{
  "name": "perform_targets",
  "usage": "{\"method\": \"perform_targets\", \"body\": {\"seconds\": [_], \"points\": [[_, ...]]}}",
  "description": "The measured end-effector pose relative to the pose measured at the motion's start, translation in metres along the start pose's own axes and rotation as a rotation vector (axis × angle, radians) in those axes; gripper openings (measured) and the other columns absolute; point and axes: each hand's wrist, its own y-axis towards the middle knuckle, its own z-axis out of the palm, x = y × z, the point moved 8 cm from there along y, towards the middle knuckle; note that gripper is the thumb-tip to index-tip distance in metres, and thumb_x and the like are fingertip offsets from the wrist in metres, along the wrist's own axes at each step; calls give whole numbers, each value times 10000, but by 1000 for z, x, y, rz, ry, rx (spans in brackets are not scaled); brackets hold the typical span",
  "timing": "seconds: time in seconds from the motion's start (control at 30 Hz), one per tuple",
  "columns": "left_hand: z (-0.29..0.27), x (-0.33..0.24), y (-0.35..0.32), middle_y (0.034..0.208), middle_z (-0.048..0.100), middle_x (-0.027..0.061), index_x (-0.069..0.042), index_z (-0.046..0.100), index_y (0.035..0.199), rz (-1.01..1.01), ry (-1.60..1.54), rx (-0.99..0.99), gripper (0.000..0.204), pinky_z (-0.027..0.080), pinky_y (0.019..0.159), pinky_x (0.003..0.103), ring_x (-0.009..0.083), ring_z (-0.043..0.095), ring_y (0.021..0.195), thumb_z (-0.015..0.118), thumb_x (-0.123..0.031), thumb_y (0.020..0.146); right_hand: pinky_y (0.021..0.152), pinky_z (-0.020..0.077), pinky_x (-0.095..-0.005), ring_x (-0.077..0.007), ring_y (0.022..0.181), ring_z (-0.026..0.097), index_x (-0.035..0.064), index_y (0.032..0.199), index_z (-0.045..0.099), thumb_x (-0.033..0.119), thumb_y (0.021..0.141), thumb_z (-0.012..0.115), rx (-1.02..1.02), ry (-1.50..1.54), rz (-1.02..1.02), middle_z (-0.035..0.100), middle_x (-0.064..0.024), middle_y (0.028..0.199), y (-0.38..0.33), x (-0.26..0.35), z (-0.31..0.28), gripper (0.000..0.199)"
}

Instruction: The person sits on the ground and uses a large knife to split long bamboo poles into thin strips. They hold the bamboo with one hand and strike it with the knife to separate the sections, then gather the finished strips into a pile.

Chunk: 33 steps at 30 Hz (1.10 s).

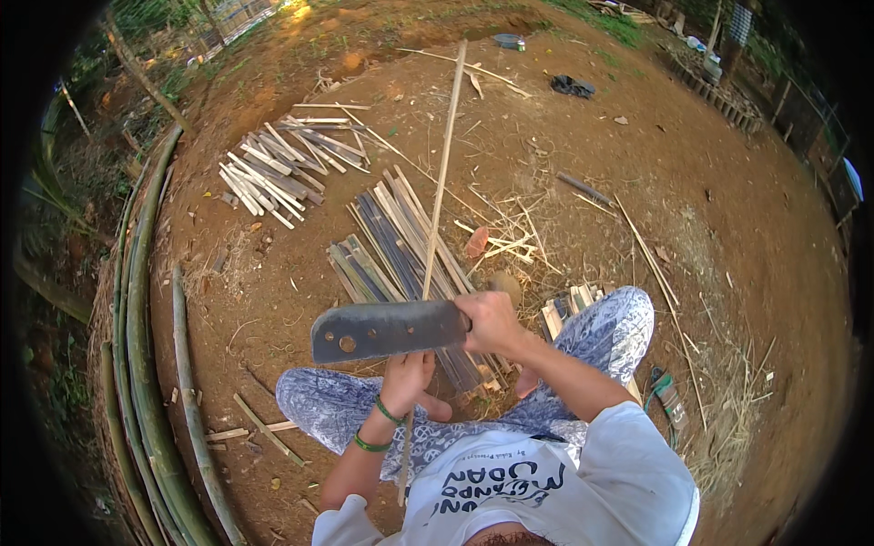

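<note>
My right hand (492,321) is closed round the handle of a broad, dark cleaver (391,329) with holes in its blade. The blade lies level, pointing left, across a long, thin bamboo strip (445,164). Just below the blade, my left hand (407,378) is closed on that strip; the blade hides some of its fingertips. From there the strip runs far ahead over the ground, and its near end passes down by my lap. Between my knees and beyond lies a bundle of split bamboo slats (391,227), partly under the blade.
A loose heap of shorter slats (287,159) lies farther off to the left. Long green bamboo poles (141,346) line the left side. More cut slats (569,308) sit by my right knee, with a green-handled tool (669,400) on the dirt. Shavings (510,241) litter the ground ahead.
</note>
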Motion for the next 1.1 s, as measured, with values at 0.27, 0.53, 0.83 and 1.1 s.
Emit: {"method": "perform_targets", "body": {"seconds": [0.27,0.53,0.83,1.1], "points": [[13,-22,-27,576,312,-53,-114,384,805,8,-81,127,380,207,402,236,38,257,454,336,-354,1095,603,515,-473,-371,644,653,64,737,636,196,636,729,3,-204,43,659,-162,679,34,-40,-35,190],[1,-17,-79,581,316,-51,-121,389,814,-54,-132,201,381,208,404,243,53,258,462,346,-382,1088,612,518,-406,-272,622,672,47,886,726,198,680,711,66,-488,157,678,-166,706,47,-57,-55,256],[0,31,-93,586,316,-48,-133,378,826,-301,-400,272,375,207,404,234,55,249,461,335,-399,1087,634,566,-474,-332,698,708,108,873,753,177,726,647,-63,-296,484,713,-168,768,21,-134,-95,194],[18,6,-53,567,323,-45,-122,378,806,-108,-125,218,392,228,398,241,60,269,444,323,-385,1091,550,517,-404,-253,590,653,94,719,637,137,579,694,161,-186,-21,649,-85,644,-15,-11,-12,157]]}}
